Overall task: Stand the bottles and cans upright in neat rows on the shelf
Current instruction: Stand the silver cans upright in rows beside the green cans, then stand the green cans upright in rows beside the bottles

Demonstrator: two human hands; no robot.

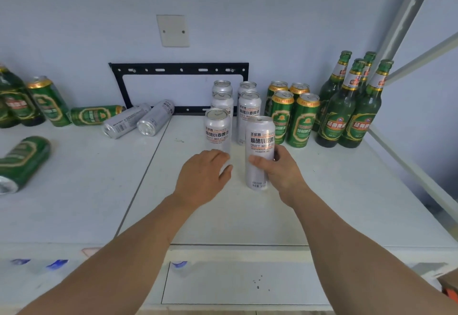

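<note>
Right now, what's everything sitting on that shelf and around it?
Standing silver cans: six, two rows, centre; the front right one is held.
Lying silver cans: two, left of centre.
Standing green cans: four, right of the silver ones.
Green bottles: four upright, far right.
Lying green cans: two, on the left; one more upright at the far left, beside blurred bottles.
Black bracket: one, on the wall.
White plate: one, above it.
Left hand: touches the front left silver can.
Right hand: grips its can.
</note>
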